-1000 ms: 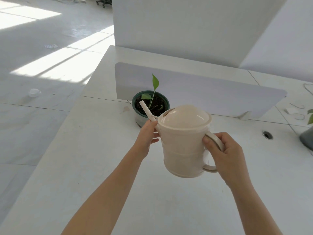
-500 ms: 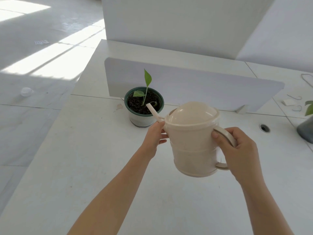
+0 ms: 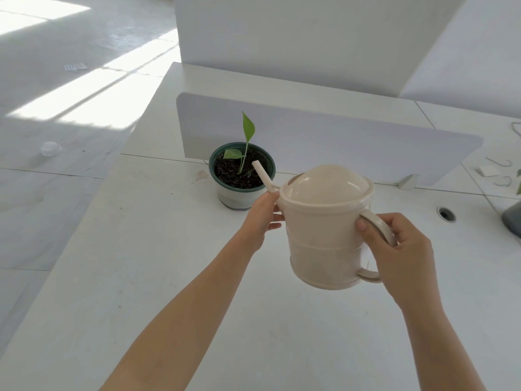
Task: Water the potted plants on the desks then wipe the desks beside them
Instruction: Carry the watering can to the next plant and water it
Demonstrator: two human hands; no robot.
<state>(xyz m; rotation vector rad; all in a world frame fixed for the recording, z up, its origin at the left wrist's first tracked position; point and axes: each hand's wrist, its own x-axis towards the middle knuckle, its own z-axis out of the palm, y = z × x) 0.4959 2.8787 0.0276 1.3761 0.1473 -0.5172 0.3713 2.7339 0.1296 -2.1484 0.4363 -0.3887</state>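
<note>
I hold a cream watering can (image 3: 324,232) above the white desk (image 3: 141,277), tilted to the left. My right hand (image 3: 394,249) grips its handle. My left hand (image 3: 262,215) steadies the base of its thin spout (image 3: 262,176), whose tip reaches over the rim of a green-rimmed pot (image 3: 242,176). The pot holds dark soil and a small green seedling (image 3: 246,139) with a tall pointed leaf. I cannot tell whether water is flowing.
A low grey-white divider panel (image 3: 352,142) stands right behind the pot. A cable hole (image 3: 446,213) lies in the desk at right, with a second grey pot (image 3: 513,218) at the right edge. Small hooks and a card (image 3: 496,170) lie beyond. The desk's left edge drops to the floor.
The can and both hands have shifted slightly right and down in view. The spout tip has stayed over the pot's right side.
</note>
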